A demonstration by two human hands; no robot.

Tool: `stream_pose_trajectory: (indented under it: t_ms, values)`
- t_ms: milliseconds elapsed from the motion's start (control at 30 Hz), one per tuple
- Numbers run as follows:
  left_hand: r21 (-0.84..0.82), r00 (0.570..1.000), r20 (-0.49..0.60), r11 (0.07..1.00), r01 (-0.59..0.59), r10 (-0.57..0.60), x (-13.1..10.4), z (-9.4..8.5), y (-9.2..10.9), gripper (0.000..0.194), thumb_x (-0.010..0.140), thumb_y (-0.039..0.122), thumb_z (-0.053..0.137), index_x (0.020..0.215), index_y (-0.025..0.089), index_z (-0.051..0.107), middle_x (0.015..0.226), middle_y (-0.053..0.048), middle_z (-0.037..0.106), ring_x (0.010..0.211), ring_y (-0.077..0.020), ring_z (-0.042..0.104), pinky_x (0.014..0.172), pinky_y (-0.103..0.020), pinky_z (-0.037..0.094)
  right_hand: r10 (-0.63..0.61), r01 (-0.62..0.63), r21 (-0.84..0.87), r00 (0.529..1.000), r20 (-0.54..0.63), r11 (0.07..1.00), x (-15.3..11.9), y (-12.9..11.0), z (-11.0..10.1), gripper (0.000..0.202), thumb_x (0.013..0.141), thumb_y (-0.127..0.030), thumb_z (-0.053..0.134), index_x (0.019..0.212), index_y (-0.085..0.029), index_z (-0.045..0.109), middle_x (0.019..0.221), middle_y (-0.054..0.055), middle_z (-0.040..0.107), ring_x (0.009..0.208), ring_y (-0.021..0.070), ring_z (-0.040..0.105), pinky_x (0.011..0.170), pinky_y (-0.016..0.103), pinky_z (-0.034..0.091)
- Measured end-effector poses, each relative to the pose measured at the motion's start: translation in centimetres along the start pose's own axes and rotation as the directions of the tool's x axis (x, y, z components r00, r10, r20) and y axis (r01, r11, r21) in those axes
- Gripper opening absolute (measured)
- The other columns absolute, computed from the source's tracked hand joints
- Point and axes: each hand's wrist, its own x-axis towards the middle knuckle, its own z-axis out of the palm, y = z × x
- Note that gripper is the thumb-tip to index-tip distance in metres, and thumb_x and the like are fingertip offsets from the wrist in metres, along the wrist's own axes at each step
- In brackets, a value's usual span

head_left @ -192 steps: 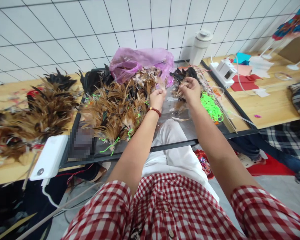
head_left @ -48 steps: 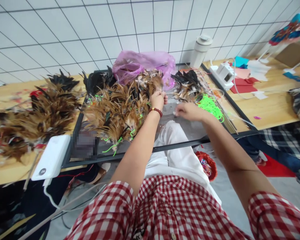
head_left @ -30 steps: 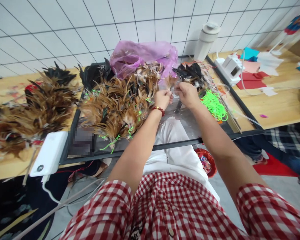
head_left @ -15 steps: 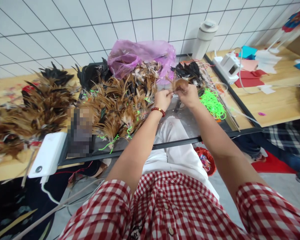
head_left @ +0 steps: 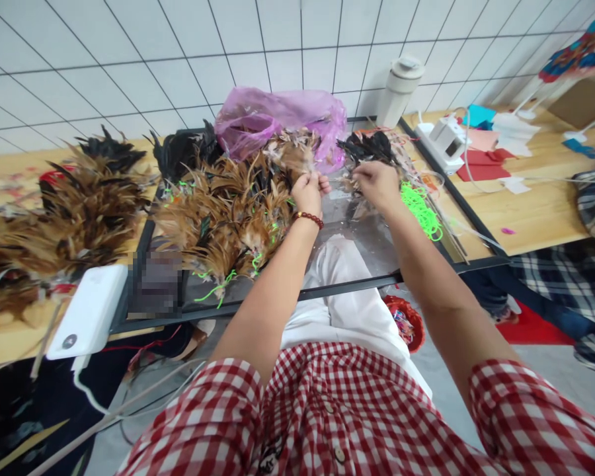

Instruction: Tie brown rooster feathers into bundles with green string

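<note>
My left hand (head_left: 309, 194), with a red bead bracelet at the wrist, is closed on a brown feather tuft (head_left: 297, 160) at the tray's middle. To its right my right hand (head_left: 378, 184) has its fingers pinched together beside black feathers (head_left: 369, 147); whatever is between the fingertips is too small to make out. Brown feather bunches (head_left: 228, 211) with green ties cover the left of the dark-framed tray (head_left: 350, 284). A pink plastic bag (head_left: 277, 109) lies behind them. Bright green cord (head_left: 420, 210) rests right of my right hand.
More feathers (head_left: 69, 225) lie on the table at the left, near a white power bank (head_left: 86, 312). A white bottle (head_left: 399, 92) stands at the back. At the right are a power strip (head_left: 441, 149), red cloth (head_left: 486, 164) and a person's plaid clothing (head_left: 565, 277).
My hands were together at a brown feather tuft and are now apart. The left has moved slightly left with the tuft; the right has drawn away from it. The view has shifted slightly.
</note>
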Motion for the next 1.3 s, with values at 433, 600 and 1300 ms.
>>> stream_pose_trajectory:
  t_ms: [433,600,1300]
  values:
    - [-0.238,0.988,-0.147,0.968,-0.078,0.043,0.5,-0.4,0.3,0.027,0.104,0.013,0.048,0.077,0.018,0.053,0.056,0.008,0.058,0.046,-0.0035,0.053,0.055,-0.016,0.042,0.011,0.186,-0.374,0.885,0.465,0.909,4.3,-5.5,2.4,0.042,0.094,-0.009,0.047,0.127,-0.005,0.073,0.133,0.028,0.070,0.129,0.0423,0.062,0.104,0.050,0.048]
    - [-0.179,0.996,-0.088,0.984,-0.017,0.001,0.0,0.0,0.3,0.028,0.103,0.012,0.051,0.075,0.017,0.054,0.057,0.008,0.059,0.048,-0.0028,0.054,0.057,-0.015,0.044,0.161,-0.163,0.001,0.972,0.171,0.987,3.2,-4.7,1.0,0.025,0.090,-0.009,0.051,0.104,-0.009,0.072,0.111,0.022,0.076,0.106,0.0326,0.072,0.094,0.044,0.053]
    - [0.133,0.925,0.307,0.973,0.190,-0.223,-1.8,-0.3,0.6,0.024,0.097,0.009,0.060,0.073,0.012,0.064,0.062,-0.001,0.068,0.055,-0.0070,0.063,0.062,-0.020,0.052,0.191,-0.283,0.746,0.959,0.209,0.603,-0.4,-3.5,0.0,0.024,0.059,-0.019,0.073,0.051,-0.021,0.050,0.055,-0.005,0.049,0.060,0.0100,0.041,0.060,0.027,0.031]
